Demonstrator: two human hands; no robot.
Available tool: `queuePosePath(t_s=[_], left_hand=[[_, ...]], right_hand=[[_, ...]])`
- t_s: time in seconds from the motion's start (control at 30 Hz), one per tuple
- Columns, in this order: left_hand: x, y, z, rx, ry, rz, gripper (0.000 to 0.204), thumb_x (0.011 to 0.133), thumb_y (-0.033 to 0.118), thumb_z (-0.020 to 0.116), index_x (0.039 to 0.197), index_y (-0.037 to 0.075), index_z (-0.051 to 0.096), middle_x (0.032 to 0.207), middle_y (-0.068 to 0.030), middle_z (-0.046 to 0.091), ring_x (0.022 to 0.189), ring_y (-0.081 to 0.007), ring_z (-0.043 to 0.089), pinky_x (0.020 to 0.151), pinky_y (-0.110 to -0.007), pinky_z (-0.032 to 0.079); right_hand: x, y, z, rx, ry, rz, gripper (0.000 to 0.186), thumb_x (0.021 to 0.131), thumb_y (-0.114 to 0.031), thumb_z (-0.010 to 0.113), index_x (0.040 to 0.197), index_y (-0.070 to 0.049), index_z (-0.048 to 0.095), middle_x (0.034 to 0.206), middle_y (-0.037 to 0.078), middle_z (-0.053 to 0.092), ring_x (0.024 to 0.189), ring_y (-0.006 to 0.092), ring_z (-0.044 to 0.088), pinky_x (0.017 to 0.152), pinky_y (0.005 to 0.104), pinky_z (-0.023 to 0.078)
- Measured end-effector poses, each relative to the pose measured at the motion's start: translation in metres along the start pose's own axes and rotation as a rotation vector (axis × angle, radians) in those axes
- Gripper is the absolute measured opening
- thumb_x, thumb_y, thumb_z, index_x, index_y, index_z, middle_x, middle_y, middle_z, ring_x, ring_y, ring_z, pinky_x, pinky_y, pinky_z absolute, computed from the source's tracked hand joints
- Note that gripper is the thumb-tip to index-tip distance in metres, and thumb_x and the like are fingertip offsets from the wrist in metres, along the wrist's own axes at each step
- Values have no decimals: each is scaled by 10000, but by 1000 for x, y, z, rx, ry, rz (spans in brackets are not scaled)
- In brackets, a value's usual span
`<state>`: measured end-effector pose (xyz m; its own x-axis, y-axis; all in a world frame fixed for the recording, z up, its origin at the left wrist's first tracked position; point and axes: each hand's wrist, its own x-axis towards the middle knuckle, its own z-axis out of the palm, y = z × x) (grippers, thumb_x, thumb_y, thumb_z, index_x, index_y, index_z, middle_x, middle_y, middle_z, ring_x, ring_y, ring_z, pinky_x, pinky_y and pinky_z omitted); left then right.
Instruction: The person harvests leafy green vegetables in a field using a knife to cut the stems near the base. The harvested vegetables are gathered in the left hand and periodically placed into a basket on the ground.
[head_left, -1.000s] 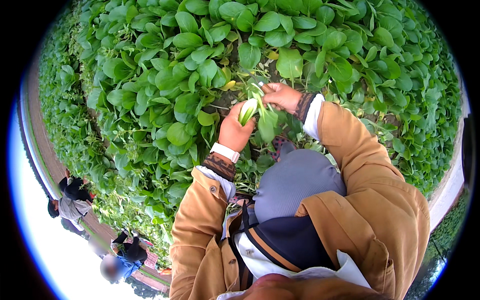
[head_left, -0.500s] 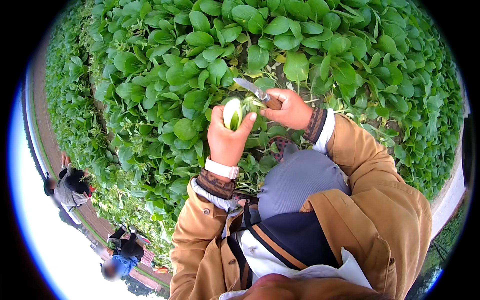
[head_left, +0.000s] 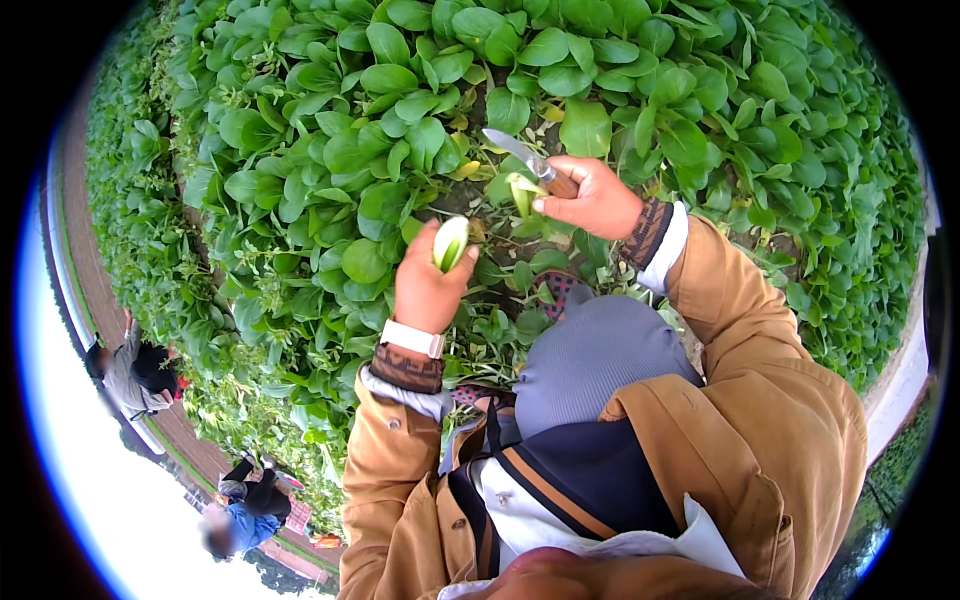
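Outdoors, over a wide vegetable bed (head_left: 330,150) packed edge to edge with low, glossy, round-leaved green plants, bare soil and yellowed scraps showing only in a small gap near the bed's middle. Along the bed's left edge, a reddish dirt path (head_left: 95,290) with other people (head_left: 135,375) crouched at work further down it. Left hand (head_left: 428,285) closed around a cut green plant (head_left: 451,243), pale smooth stem base turned upward, held above the gap, a white band at the wrist. Right hand (head_left: 592,197) wrapped tight on the brown handle of a knife (head_left: 528,162), slim grey blade pointing up and to the left; pinched against the same hand, a small trimmed leaf piece (head_left: 522,192). Hands near each other but apart, the plant not touching the blade. Tan jacket sleeves (head_left: 760,340) with patterned knit cuffs reaching from the lower edge, a grey-clad knee (head_left: 600,360) between them. Little open room: leaves crowding close on every side of the gap, free space only above the plants and out on the path.
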<state>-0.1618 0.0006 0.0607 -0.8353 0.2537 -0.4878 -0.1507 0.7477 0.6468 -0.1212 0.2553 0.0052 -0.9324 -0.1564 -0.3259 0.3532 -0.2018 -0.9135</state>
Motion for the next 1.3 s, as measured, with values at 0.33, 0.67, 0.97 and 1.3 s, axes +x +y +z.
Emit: queuePosePath(t_s=[0.33,0.67,0.97,1.3], left_hand=[[9,29,15,-645,-168,107,612,799,72,762,1290,18,399,1052,-30,573,924,-121,562,852,-273,481],[26,21,-40,-1321,-444,-77,306,780,172,756,992,93,549,1090,-85,572,917,-180,591,865,-372,533],[134,85,-12,541,-231,612,283,790,-21,617,1055,68,572,1023,-141,629,852,-271,654,723,-381,526],[154,-7,-19,1199,-72,317,202,863,72,531,1059,59,574,1301,-151,509,837,-319,679,711,-418,563]], right_hand=[[11,-15,24,112,-105,180,240,883,-233,700,953,-45,568,675,-30,545,559,54,528,514,215,463],[-8,23,-2,-652,232,14,407,849,-267,656,1167,-43,534,1030,168,562,915,345,597,819,404,484],[60,51,27,-286,341,-59,445,841,-106,527,1283,-85,481,959,205,616,936,357,606,824,426,475],[113,77,16,-563,262,82,462,817,-118,561,1271,-32,537,1111,244,622,1042,409,583,912,440,463]])
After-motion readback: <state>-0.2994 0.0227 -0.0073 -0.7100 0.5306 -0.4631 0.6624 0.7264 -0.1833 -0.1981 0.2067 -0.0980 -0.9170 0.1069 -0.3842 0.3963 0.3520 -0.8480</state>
